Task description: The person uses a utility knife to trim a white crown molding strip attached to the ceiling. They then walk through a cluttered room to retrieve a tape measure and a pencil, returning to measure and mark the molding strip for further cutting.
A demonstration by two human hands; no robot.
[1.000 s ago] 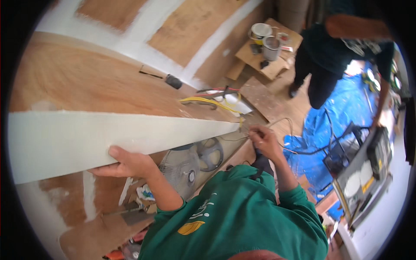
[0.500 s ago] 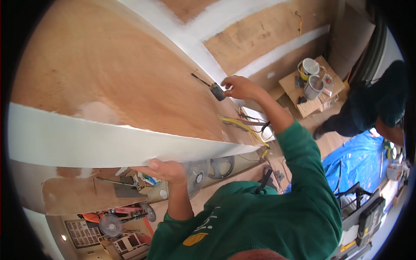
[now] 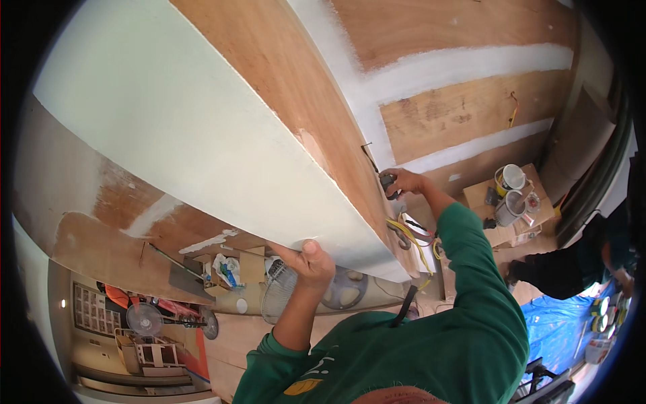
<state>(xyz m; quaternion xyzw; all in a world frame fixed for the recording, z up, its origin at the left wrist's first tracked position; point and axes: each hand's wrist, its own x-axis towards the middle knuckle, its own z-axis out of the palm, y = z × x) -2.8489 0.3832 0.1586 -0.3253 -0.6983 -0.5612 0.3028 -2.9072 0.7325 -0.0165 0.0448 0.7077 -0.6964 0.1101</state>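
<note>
Beside plywood, one hand (right) grips a dark object.

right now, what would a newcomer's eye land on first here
First, the big white panel slanting from upper left towards the centre, with the left hand at its lower edge. Next, right of centre, the right hand on a small dark object. Then the bright blue sheet at lower right.
</note>
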